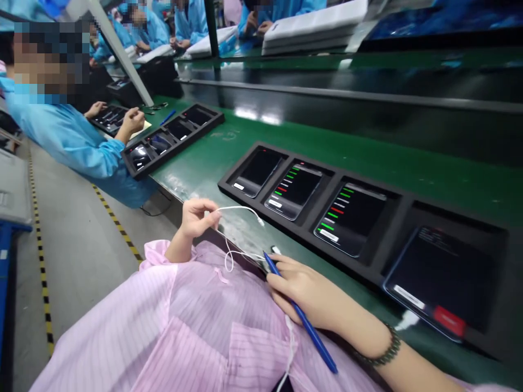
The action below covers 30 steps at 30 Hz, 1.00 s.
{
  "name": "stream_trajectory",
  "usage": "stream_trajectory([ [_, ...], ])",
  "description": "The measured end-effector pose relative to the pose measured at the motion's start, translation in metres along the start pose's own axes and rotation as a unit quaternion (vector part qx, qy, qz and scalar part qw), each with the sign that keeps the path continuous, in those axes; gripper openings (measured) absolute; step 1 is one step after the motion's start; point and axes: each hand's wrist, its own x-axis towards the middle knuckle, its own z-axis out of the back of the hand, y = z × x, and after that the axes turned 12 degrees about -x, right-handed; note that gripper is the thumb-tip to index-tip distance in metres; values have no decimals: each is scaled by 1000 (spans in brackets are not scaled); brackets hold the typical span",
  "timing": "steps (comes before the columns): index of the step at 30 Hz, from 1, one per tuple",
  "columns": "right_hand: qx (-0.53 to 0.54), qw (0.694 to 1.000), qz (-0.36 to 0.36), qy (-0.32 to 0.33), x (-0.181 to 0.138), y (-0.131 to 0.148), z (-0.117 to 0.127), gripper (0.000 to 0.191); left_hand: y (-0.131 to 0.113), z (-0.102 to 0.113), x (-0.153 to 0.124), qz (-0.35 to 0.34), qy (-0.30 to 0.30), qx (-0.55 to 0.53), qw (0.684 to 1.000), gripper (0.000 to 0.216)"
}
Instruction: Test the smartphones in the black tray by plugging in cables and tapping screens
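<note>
My left hand pinches a thin white cable near one end. A small white tip sticks out to the right, and the cable loops down toward my other hand. My right hand is closed around a blue pen, with part of the white cable running by its fingers. Beside it, a black foam tray holds several phones in separate pockets. Two phones show green, red and white lines on dark screens. The nearest phone sits tilted, with a red label area and a white plug at its lower edge.
A second black tray with phones lies further left on the green bench. A co-worker in a blue smock works there. A dark conveyor runs behind, with white stacks and other workers beyond.
</note>
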Motion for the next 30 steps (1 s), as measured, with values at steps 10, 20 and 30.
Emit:
stream_trajectory([
  [10,-45,990,-125,-49,-17,-15,15,26,-22,57,16,-118,-183,10,976,54],
  [20,-134,969,-167,-127,-52,-8,47,17,-19,63,36,30,-269,61,961,30],
  [30,-65,773,-450,-442,-143,-89,83,31,63,63,107,341,-225,175,896,29],
])
